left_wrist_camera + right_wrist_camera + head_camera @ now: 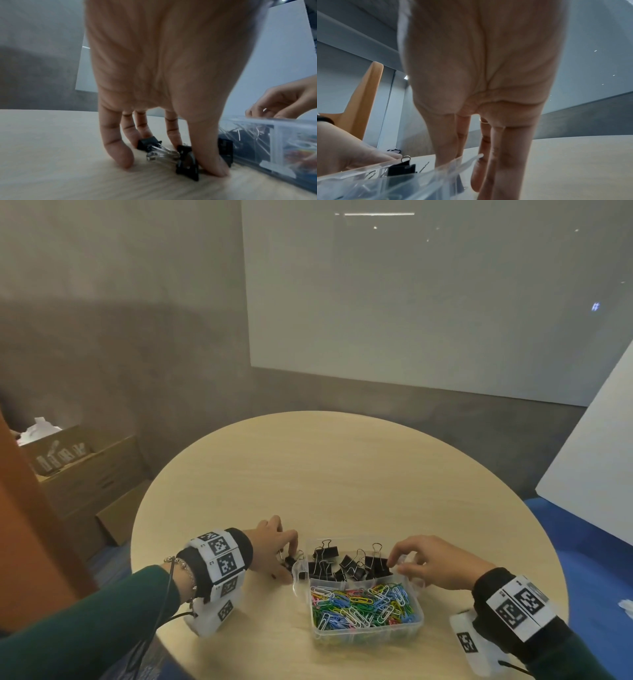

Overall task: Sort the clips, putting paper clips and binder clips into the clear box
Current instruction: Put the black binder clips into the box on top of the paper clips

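Note:
A clear box [420, 609] stands on the table near me. Its far compartment holds black binder clips [349, 565] and its near one coloured paper clips [363, 604]. My left hand [289, 554] reaches down just left of the box, thumb and fingers pinching a loose black binder clip [187, 162] on the table. A second clip [148, 142] lies under the other fingers, and a third [224, 150] lies against the box wall [274, 129]. My right hand [399, 563] grips the box's far right rim [467, 161], thumb inside and fingers outside.
The round, light wooden table [342, 474] stretches beyond the box. Cardboard boxes [85, 474] stand on the floor at the left, beside an orange panel [27, 525]. A white board [599, 457] leans at the right over blue floor.

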